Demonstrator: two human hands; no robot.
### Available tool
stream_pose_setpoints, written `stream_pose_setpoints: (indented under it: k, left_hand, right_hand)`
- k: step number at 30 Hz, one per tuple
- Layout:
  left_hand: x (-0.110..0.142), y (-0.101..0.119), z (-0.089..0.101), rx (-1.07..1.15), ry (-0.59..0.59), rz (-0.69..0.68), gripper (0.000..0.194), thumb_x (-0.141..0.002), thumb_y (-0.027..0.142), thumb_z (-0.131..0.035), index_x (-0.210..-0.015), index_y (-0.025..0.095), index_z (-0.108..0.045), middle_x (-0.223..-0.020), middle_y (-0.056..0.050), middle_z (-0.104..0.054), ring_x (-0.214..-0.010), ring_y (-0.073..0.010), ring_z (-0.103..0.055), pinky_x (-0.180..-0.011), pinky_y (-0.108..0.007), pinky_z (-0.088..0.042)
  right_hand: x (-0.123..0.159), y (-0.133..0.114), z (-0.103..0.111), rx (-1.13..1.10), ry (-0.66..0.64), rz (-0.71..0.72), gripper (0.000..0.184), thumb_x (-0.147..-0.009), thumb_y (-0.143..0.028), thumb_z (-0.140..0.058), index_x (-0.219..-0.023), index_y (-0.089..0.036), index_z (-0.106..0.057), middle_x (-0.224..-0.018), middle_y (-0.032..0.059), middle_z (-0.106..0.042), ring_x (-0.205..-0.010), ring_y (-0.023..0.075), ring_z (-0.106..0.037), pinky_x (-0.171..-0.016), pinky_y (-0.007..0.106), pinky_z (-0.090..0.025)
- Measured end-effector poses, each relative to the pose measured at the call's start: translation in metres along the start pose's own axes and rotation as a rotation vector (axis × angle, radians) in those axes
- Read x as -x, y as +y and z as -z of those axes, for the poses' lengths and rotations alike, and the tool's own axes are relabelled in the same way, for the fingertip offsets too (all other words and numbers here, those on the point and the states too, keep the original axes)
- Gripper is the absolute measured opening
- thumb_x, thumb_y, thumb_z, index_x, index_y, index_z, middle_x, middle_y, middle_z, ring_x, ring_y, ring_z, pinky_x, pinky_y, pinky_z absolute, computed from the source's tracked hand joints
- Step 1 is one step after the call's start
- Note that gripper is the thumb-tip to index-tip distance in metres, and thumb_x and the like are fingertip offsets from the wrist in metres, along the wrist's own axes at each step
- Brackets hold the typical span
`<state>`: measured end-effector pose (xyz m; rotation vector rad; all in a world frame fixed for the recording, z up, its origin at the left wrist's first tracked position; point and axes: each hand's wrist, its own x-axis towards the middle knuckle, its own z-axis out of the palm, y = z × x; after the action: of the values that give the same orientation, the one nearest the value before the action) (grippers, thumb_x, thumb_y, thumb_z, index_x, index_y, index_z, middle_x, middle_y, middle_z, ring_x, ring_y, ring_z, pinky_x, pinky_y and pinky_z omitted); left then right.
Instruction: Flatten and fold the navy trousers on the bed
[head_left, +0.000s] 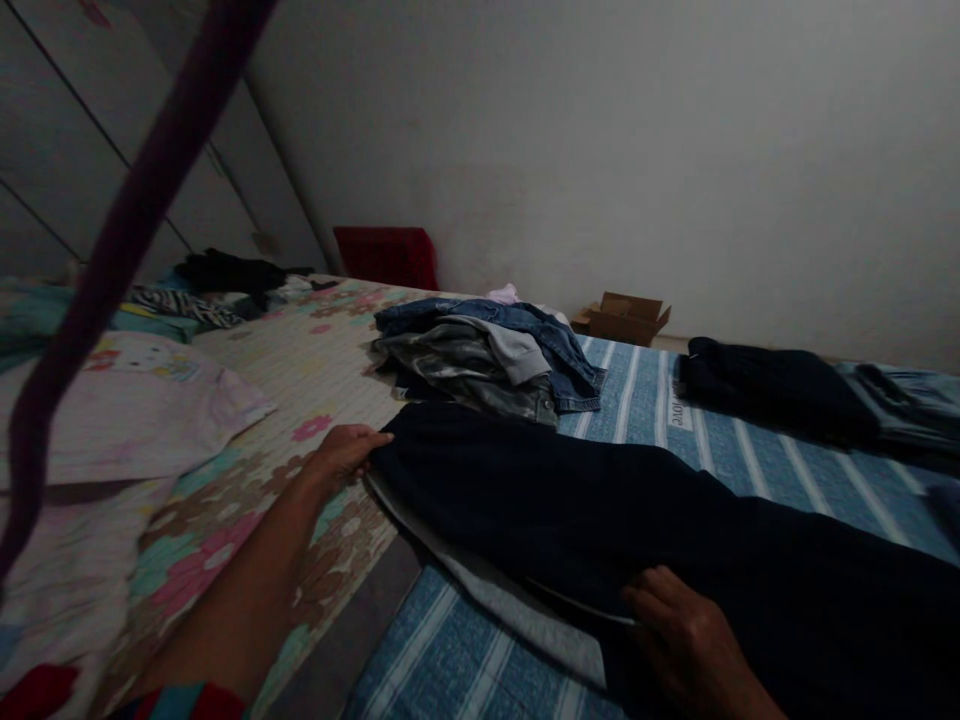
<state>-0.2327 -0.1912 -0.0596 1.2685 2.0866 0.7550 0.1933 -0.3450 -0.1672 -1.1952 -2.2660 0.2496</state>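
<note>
Left hand [349, 450] pinches corner of dark trousers [570, 490]; right hand [686, 630] grips near edge, fingers curled. Trousers lie lengthwise across bed's striped blue sheet [420, 640] — look soft, limp, fairly heavy; best held at waistband and leg ends, if findable. Grey lining shows. Beyond — clothes pile [487, 355], cardboard box [626, 318], plain wall [600, 150]; light dim.
</note>
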Motion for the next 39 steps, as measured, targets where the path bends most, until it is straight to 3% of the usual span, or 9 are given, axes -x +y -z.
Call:
stream_pose_setpoints:
  k: [4,9,15,21,26,28,32,39]
  left_hand:
    - [0.002,0.002,0.008,-0.003,-0.096,-0.014,0.039,-0.056,0.051,-0.068,-0.07,0.016,-0.055,-0.044,0.007,-0.045,-0.039,-0.009,-0.04,-0.039,-0.021,-0.029]
    - [-0.001,-0.003,0.015,-0.022,-0.168,-0.076,0.043,-0.05,0.051,-0.069,-0.072,0.017,-0.057,-0.055,0.005,-0.05,-0.049,-0.0103,-0.045,-0.044,-0.022,-0.035]
    - [-0.009,-0.005,0.015,-0.132,-0.115,-0.173,0.032,-0.044,0.042,-0.07,-0.062,0.019,-0.058,-0.054,0.004,-0.053,-0.054,-0.0138,-0.049,-0.048,-0.023,-0.036]
    - [-0.012,-0.003,0.006,-0.206,-0.009,-0.294,0.023,-0.043,0.03,-0.066,-0.044,0.02,-0.045,-0.042,0.006,-0.042,-0.049,-0.0125,-0.042,-0.049,-0.024,-0.03]
    - [-0.009,0.005,0.0,-0.14,0.143,-0.421,0.025,-0.053,0.039,-0.062,-0.054,0.02,-0.046,-0.068,0.002,-0.057,-0.07,-0.0152,-0.053,-0.062,-0.024,-0.039]
    - [-0.009,0.008,-0.001,-0.119,0.181,-0.437,0.027,-0.06,0.046,-0.058,-0.062,0.021,-0.048,-0.068,0.002,-0.056,-0.067,-0.0142,-0.051,-0.061,-0.023,-0.039]
    - [-0.016,0.01,-0.005,-0.156,0.167,-0.422,0.026,-0.061,0.045,-0.058,-0.062,0.021,-0.047,-0.055,0.005,-0.045,-0.055,-0.0123,-0.044,-0.054,-0.023,-0.035]
    - [-0.031,0.014,-0.01,-0.27,0.105,-0.347,0.014,-0.054,0.029,-0.056,-0.061,0.021,-0.047,-0.056,0.005,-0.049,-0.058,-0.0143,-0.048,-0.055,-0.024,-0.037]
  right_hand:
    - [0.001,-0.002,0.001,0.056,0.005,0.017,0.026,-0.082,-0.008,-0.037,-0.096,-0.021,-0.055,-0.081,0.0047,-0.056,-0.072,0.017,-0.054,-0.059,0.027,-0.041]
    - [-0.002,0.006,0.006,0.041,-0.03,0.064,0.024,-0.084,-0.009,-0.042,-0.1,-0.021,-0.054,-0.083,0.0041,-0.058,-0.073,0.0153,-0.056,-0.059,0.024,-0.044]
    - [-0.004,0.005,0.007,-0.013,0.028,0.003,0.02,-0.086,-0.012,-0.04,-0.097,-0.02,-0.055,-0.081,0.0047,-0.059,-0.072,0.0156,-0.058,-0.059,0.025,-0.046]
    - [-0.003,0.004,0.007,-0.028,0.06,0.004,0.02,-0.086,-0.013,-0.041,-0.096,-0.021,-0.057,-0.081,0.0041,-0.06,-0.072,0.0154,-0.059,-0.059,0.025,-0.047]
    - [-0.003,0.004,0.006,-0.036,0.071,0.0,0.02,-0.086,-0.013,-0.042,-0.096,-0.021,-0.058,-0.08,0.0034,-0.061,-0.071,0.0147,-0.059,-0.059,0.024,-0.047]
    - [-0.002,0.003,0.005,-0.045,0.075,0.002,0.02,-0.086,-0.013,-0.041,-0.095,-0.021,-0.058,-0.08,0.0033,-0.06,-0.071,0.0145,-0.058,-0.059,0.023,-0.046]
    - [0.0,0.003,0.004,-0.049,0.069,-0.015,0.021,-0.088,-0.013,-0.038,-0.094,-0.021,-0.057,-0.08,0.0038,-0.059,-0.071,0.0145,-0.057,-0.059,0.024,-0.045]
    - [0.002,0.004,0.008,0.015,-0.031,0.08,0.019,-0.087,-0.01,-0.04,-0.089,-0.021,-0.056,-0.078,0.0027,-0.056,-0.069,0.0131,-0.053,-0.057,0.023,-0.041]
